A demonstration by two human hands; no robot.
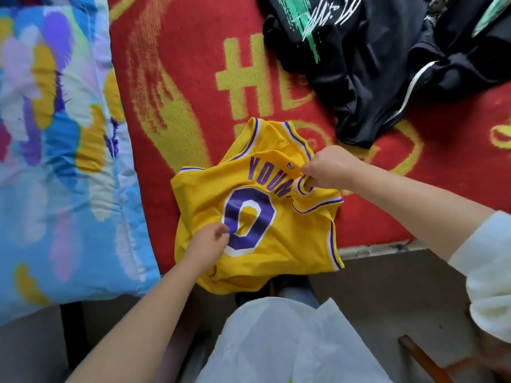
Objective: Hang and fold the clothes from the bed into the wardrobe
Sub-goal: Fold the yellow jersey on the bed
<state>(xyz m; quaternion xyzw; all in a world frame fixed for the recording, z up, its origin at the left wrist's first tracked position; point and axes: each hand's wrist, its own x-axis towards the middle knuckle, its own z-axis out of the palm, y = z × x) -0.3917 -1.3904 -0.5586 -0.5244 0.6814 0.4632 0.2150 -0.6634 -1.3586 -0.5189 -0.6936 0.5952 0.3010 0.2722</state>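
Black clothes [387, 64] beside yellow jersey [262, 217]

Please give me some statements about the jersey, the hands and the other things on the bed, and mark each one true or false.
1. Both hands pinch the yellow jersey. True: the left hand at the big number, the right hand at the collar edge.
2. The jersey hangs on a hanger. False: it lies crumpled on the red blanket.
3. Dark clothes lie beyond the jersey. True.
4. The number on the jersey is 8. False: it is 0.
5. The flowered quilt is right of the jersey. False: it is left.
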